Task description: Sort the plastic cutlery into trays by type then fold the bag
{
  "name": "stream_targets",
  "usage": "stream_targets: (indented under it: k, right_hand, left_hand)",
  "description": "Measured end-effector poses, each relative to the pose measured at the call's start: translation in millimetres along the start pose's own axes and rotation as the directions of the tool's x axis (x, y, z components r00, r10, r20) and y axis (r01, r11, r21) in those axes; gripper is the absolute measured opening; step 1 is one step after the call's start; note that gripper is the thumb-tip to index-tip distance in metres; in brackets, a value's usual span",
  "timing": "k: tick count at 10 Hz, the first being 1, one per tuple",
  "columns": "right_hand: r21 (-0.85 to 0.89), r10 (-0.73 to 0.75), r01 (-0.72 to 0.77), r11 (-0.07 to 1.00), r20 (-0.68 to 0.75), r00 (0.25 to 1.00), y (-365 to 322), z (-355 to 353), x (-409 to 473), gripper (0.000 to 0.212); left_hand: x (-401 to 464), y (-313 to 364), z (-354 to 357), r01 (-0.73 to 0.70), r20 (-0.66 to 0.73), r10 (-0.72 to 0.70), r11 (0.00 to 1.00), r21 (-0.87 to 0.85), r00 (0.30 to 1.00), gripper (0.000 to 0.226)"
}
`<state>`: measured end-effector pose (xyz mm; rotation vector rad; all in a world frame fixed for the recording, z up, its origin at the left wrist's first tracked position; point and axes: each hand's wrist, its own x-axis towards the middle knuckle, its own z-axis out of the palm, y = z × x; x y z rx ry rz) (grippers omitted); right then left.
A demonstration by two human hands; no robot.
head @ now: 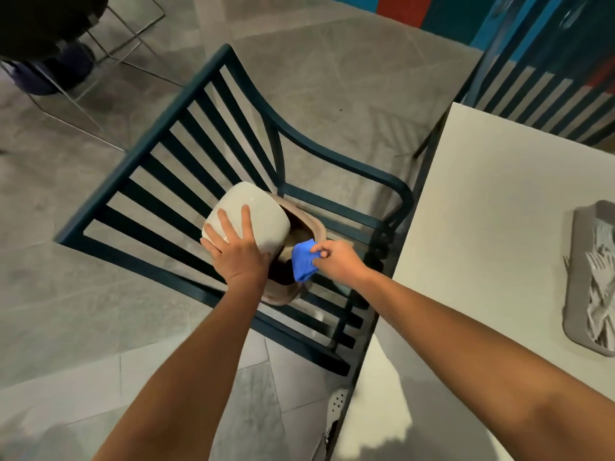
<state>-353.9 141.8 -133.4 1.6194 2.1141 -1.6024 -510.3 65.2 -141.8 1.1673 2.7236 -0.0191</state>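
A beige bin with a lifted white lid (253,217) stands on the seat of a dark green slatted chair (186,134). My left hand (233,246) lies flat on the lid with fingers spread, tilting it up. Just right of it, my right hand (336,261) pinches a crumpled blue bag (303,261) over the bin's dark opening (299,234). At the far right of the white table (482,227) a grey tray (579,277) holds white plastic cutlery (602,287), partly cut off by the frame edge.
A second dark green chair (532,84) stands behind the table. A person in dark clothing sits on a wire-legged seat (109,44) at the top left. Grey tiled floor surrounds the chair.
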Motion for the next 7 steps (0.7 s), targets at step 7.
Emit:
stream_targets:
  k: [7]
  right_hand:
    - [-0.098,-0.135,0.13,0.987,-0.045,0.99,-4,-58,-60,0.026]
  left_hand:
    - [-12,32,-36,-0.014,0.155,0.031,0.994,-0.112,0.987,0.093]
